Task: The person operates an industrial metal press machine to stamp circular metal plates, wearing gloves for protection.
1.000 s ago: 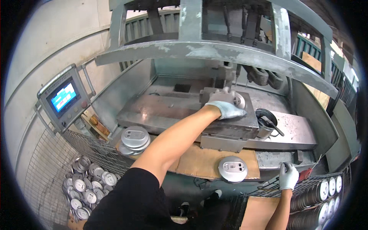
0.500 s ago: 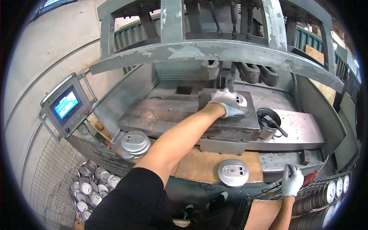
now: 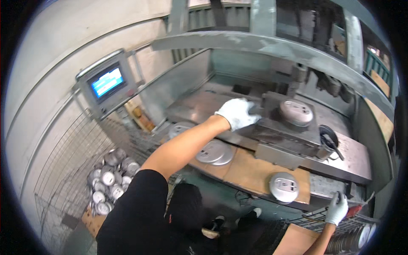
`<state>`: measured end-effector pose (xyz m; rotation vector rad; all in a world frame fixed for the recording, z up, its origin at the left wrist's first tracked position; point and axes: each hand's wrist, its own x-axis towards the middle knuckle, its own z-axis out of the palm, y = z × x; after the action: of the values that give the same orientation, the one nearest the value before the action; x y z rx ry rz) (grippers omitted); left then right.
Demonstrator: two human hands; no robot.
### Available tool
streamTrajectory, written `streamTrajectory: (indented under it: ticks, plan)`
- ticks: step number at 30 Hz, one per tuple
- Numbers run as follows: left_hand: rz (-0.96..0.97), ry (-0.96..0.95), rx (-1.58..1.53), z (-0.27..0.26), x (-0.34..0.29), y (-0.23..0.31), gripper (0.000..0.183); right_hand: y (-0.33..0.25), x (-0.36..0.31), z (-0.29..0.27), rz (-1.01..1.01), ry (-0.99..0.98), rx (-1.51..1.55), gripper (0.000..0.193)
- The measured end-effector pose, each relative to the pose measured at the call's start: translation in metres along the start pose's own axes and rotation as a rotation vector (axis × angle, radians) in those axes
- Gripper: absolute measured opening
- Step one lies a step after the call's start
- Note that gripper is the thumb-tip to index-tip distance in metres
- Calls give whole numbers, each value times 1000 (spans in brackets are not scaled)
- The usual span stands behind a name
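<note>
1. Head view, and look at that left hand (image 3: 238,114): white glove, thumb and fingers apart, nothing visible in its grasp, fingertips too blurred to read.
2. Just right of it, there's the silver domed part (image 3: 296,112), sitting on the dark steel block (image 3: 270,109), clear of the glove. A careless brush from those fingers could knock it askew, I'd say.
3. Above hangs the grey overhead frame (image 3: 276,47); should it drop with a hand over the block, fingers could be crushed.
4. Over to the right hand (image 3: 336,209), low by the red handle (image 3: 353,211); fingers curled, though whether they grip anything I can't tell. A slip there might catch the glove.
5. Below the block, a lone disc (image 3: 284,187) sits at the cardboard's (image 3: 246,172) front edge; one elbow bump could send it floorward.
6. Under the left forearm, overlapping discs (image 3: 211,151): a dragging arm might slide them.
7. Right of the block, a pot (image 3: 324,152) with a leaning handle; snag that and it may tip.
</note>
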<state>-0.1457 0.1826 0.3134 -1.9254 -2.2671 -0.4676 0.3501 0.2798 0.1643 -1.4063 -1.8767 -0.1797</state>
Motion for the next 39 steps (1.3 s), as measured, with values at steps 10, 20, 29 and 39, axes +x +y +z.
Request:
streamTrajectory:
  ticks: [10,20,29,39]
  plan:
    - [78,-753,363,43,-80,-69,100,9,2,11,34,-23,10,17]
    - [64,-963,206,51,-85,-75,137,-8,0,2,17,23,50,13]
    - [51,-1021,126,56,-69,-80,139,-13,3,0,61,-28,-56,15]
    - [70,-877,13,51,-81,-72,133,14,-31,-41,153,577,-216,56]
